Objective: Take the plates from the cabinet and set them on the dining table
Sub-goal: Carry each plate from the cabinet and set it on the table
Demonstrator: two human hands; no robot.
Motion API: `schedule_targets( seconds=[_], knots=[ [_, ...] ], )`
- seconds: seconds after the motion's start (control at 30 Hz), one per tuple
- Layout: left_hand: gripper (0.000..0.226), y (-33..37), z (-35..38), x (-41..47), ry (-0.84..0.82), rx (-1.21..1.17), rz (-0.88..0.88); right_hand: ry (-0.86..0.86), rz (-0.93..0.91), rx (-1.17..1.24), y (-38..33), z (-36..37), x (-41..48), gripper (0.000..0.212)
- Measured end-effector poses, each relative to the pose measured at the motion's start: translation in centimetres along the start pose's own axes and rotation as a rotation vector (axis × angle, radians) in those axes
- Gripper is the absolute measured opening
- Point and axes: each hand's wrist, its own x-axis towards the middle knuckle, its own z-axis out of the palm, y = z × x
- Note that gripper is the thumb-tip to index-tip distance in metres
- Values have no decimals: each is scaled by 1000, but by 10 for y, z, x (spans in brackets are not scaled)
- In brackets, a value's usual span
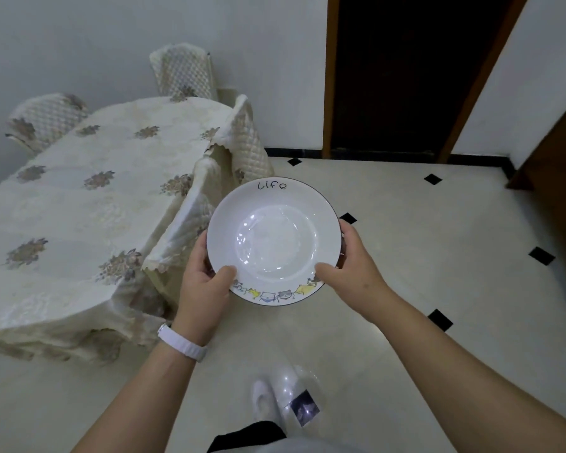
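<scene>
Plate point(273, 240) glossy glazed ceramic; tablecloth point(79, 204) matt quilted cloth; floor point(406, 240) polished tile.

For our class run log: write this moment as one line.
stage: carrying | item: white plate | left hand: gripping rim | right hand: gripping rim | dining table: plate not yet placed

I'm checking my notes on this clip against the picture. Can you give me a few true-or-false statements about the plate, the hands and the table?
1. Both hands hold the plate. True: the left hand and right hand grip opposite edges.
2. The plate rests on the table. False: it is held above the floor, beside the table.
3. The plate has food on it. False: it is empty.
4. A white band is on the left wrist. True.
5. The table is bare wood. False: a flowered cloth covers it.
</scene>
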Motion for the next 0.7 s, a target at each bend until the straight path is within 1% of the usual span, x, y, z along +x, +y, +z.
schedule_targets(
  seconds=[0.17, 0.3, 0.37, 0.47, 0.7],
  knots=[
    [71, -21, 13, 65, -34, -12, -23, 41, 43, -18, 8, -7, 58, 77],
    [68, -35, 26, 132, -64, -40, -45, 91, 56, -41, 10, -9, 116, 73],
    [70, -37, 32, 171, -106, -65, -27, 126, 68, -49, 3, -10, 149, 73],
    [71, -38, 35, 228, -125, -104, -58, 157, 75, -54, -13, -8, 197, 73],
    [70, -25, 43, 341, -208, -128, 48, 234, 24, -40, -39, -10, 293, 76]
  ],
)
